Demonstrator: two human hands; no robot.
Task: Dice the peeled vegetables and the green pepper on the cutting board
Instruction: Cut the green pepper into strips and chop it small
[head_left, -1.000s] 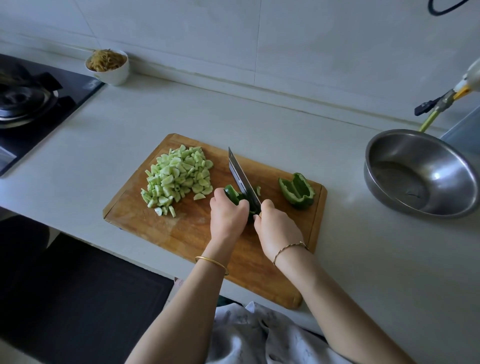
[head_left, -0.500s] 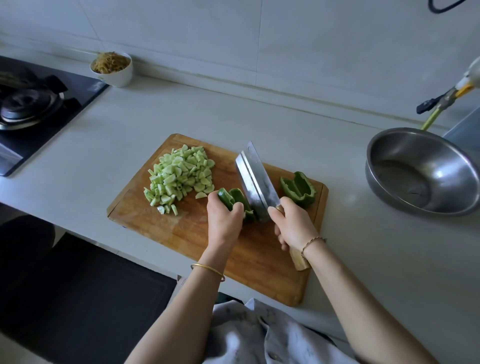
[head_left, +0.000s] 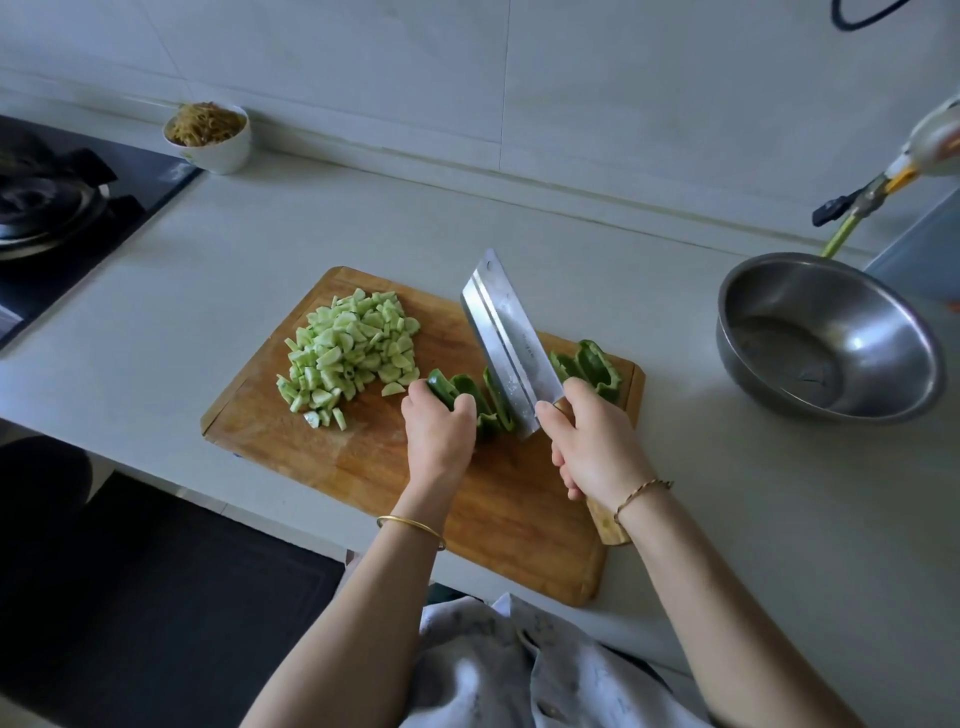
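Wooden cutting board (head_left: 363, 467) sits at centre frame on a pale counter (head_left: 727, 519). Green pepper, piece one (head_left: 470, 387): dark glossy skin, cut into long curved strips, lying at board centre. Left hand (head_left: 441, 431) rests on top of it, fingers curled over the near end and pinning it to the board. One strip stands free on the right, just beside the blade. Green pepper, piece two (head_left: 592, 364): an uncut, hollow section, paler inside, at the board's upper right corner. Diced vegetables (head_left: 348, 353): a pale green heap of small wedges and cubes on the upper left of the board, with a few loose bits at its lower edge. Cleaver (head_left: 506, 338): broad steel blade, tilted so its flat face shows, edge down toward the strips; contact with the board cannot be told. Right hand (head_left: 592, 441) is wrapped tightly round its wooden handle. Steel bowl (head_left: 831, 338), right of frame: only a few dark specks on its bottom, too small to identify. White bowl (head_left: 218, 150), upper left, near the wall: filled with brownish shredded food.
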